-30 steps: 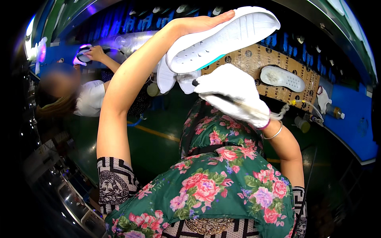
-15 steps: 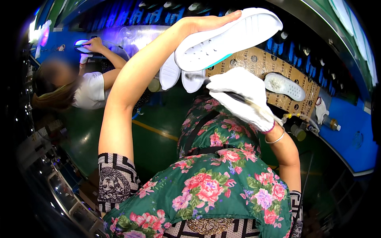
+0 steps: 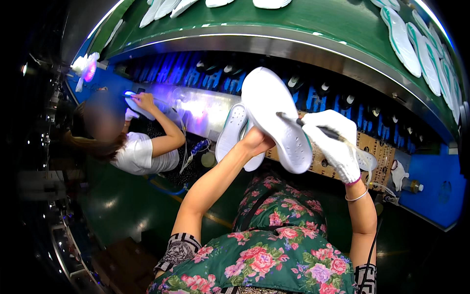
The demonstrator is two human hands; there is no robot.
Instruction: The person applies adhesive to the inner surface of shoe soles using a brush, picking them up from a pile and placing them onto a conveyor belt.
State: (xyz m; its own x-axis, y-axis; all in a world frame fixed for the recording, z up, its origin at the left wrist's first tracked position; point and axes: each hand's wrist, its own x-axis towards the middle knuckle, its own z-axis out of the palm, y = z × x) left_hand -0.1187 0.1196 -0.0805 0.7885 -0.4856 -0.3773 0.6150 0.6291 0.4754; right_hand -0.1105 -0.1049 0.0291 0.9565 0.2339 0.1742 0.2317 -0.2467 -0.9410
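My bare left hand grips a white shoe sole from behind its left edge, with the sole's long side running from far to near. Small holes dot its near end. A white knit glove covers my right hand, closed around a slim dark brush with a thin pale hose trailing from it. The brush tip lies over the sole's right side, at its middle; whether it touches cannot be told. Behind my left hand stand more white soles, partly hidden.
Cardboard covers part of the bench, with another sole on it. A glove and a bottle lie at right. Beyond runs a green conveyor carrying several soles. A co-worker sits at left.
The sole has swung from a sideways slant to lengthwise and come nearer. My left hand went from its far edge to its left side. The brush moved over its face. More conveyor shows.
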